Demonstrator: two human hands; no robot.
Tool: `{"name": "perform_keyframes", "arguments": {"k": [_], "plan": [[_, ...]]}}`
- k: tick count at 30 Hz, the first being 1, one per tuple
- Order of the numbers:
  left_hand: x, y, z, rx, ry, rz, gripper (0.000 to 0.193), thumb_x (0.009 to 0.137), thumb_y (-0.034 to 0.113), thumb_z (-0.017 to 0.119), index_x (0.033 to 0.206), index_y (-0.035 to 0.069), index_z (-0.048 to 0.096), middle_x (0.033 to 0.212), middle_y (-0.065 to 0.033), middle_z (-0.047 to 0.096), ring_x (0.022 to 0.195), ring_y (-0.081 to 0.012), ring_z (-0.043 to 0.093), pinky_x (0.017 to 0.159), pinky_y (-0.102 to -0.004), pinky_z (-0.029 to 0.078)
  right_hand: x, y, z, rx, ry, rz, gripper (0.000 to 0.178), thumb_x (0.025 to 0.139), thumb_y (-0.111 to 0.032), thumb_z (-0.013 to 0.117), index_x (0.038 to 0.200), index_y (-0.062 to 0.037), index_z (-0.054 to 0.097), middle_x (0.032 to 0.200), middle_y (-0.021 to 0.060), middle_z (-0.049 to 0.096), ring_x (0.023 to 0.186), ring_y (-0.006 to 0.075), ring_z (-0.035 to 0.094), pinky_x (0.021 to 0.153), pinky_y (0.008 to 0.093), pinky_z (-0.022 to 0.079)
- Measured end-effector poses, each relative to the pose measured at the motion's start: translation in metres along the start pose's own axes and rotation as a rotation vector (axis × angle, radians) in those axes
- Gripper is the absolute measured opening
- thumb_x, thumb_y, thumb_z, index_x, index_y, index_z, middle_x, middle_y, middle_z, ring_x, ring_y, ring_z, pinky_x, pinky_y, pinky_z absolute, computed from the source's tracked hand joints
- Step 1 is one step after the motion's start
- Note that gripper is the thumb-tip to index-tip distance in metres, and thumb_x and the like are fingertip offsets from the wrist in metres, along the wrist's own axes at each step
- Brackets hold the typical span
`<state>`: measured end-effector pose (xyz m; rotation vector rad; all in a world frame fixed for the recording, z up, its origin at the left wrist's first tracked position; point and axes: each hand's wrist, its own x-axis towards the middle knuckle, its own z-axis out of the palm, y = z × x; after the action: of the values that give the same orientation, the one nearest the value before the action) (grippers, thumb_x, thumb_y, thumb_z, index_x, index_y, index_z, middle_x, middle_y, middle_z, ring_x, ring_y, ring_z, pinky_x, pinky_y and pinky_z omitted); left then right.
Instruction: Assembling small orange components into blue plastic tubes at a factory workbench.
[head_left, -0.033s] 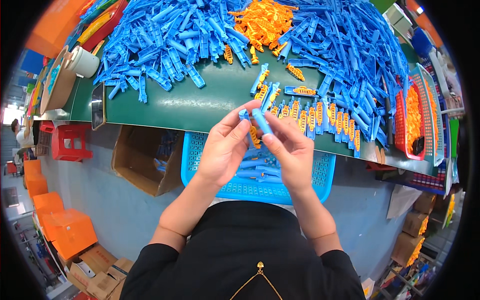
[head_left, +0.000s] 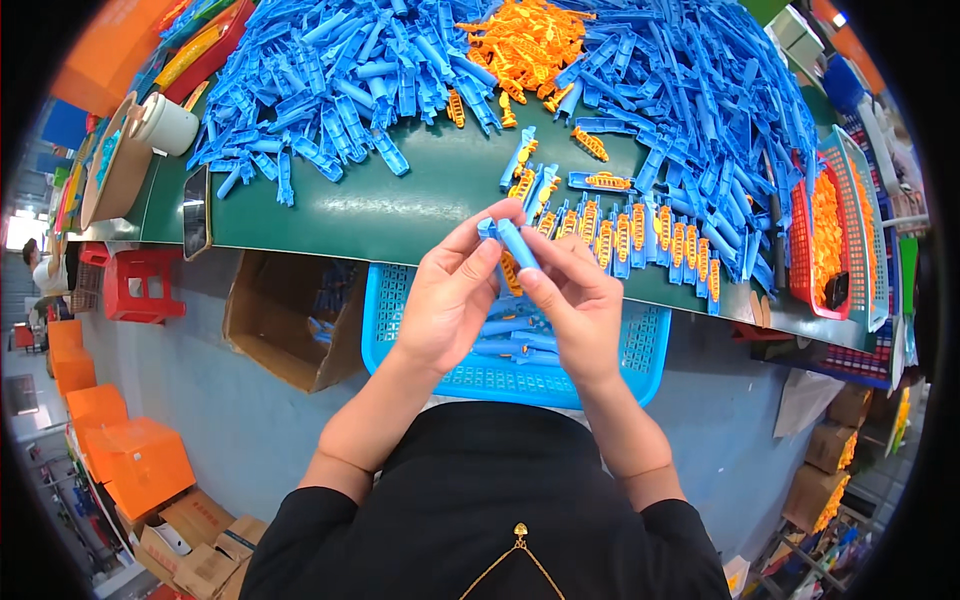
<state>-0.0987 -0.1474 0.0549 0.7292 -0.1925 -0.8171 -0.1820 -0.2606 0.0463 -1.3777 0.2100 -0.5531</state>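
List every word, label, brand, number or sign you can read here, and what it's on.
No text reads clearly.
Cardboard box, lower left: red print, too small and blurred to read.
Blue piece in the right hand: no lettering discernible.
Light-blue basket: no lettering discernible.

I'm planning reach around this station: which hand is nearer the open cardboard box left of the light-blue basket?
Left. The left hand is up and to the right of the cardboard box; the right hand is farther right, beyond the left.
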Motion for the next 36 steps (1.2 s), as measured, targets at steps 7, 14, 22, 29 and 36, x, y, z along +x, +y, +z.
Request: {"name": "perform_keyframes", "arguments": {"k": [7,14,22,29,36], "plan": [[0.002,-0.005,0.008,-0.02,-0.054,0.002,0.04,0.092,0.008,0.053,0.129,-0.002,0.045,0.13,-0.0133,0.049,0.122,-0.0205,0.046,0.101,-0.032,0.037,-0.004,0.0,0.006,0.047,0.071,0.042,0.033,0.08,-0.004,0.068,0.113,-0.0019,0.063,0.084,0.001,0.052,0.078,0.0089,0.046,0.071,0.0209,0.038],[0.001,-0.007,0.005,-0.044,-0.049,-0.012,0.043,0.092,0.009,0.054,0.132,-0.001,0.043,0.132,-0.0154,0.048,0.12,-0.0201,0.048,0.101,-0.0328,0.038,-0.001,0.003,-0.001,0.009,0.015,0.026,0.031,0.08,-0.003,0.067,0.111,-0.0017,0.064,0.084,0.0019,0.054,0.079,0.0084,0.05,0.069,0.0214,0.041],[-0.002,-0.011,0.01,0.094,0.049,0.041,0.043,0.092,0.013,0.053,0.131,-0.002,0.043,0.129,-0.0191,0.05,0.123,-0.0257,0.045,0.103,-0.0375,0.038,0.002,0.0,-0.007,0.218,-0.075,0.186,0.031,0.084,-0.003,0.061,0.114,0.0001,0.062,0.086,0.001,0.052,0.08,0.0079,0.047,0.072,0.0207,0.04],[-0.002,-0.013,0.013,0.107,0.086,0.048,0.044,0.089,0.008,0.058,0.129,-0.003,0.045,0.127,-0.0174,0.052,0.119,-0.0216,0.048,0.101,-0.0332,0.038,0.003,0.006,-0.015,0.278,-0.143,0.291,0.032,0.085,-0.004,0.06,0.117,-0.0002,0.06,0.087,-0.0005,0.052,0.083,0.0085,0.047,0.072,0.0214,0.038],[0.001,-0.012,-0.003,-0.113,0.088,0.048,0.028,0.084,0.004,0.064,0.111,0.001,0.059,0.115,-0.0153,0.06,0.101,-0.0166,0.059,0.085,-0.0276,0.048,-0.001,-0.008,0.009,-0.426,0.019,-0.23,0.039,0.068,-0.004,0.075,0.105,0.0,0.065,0.088,0.0112,0.061,0.078,0.0212,0.059,0.069,0.0284,0.047]]}}
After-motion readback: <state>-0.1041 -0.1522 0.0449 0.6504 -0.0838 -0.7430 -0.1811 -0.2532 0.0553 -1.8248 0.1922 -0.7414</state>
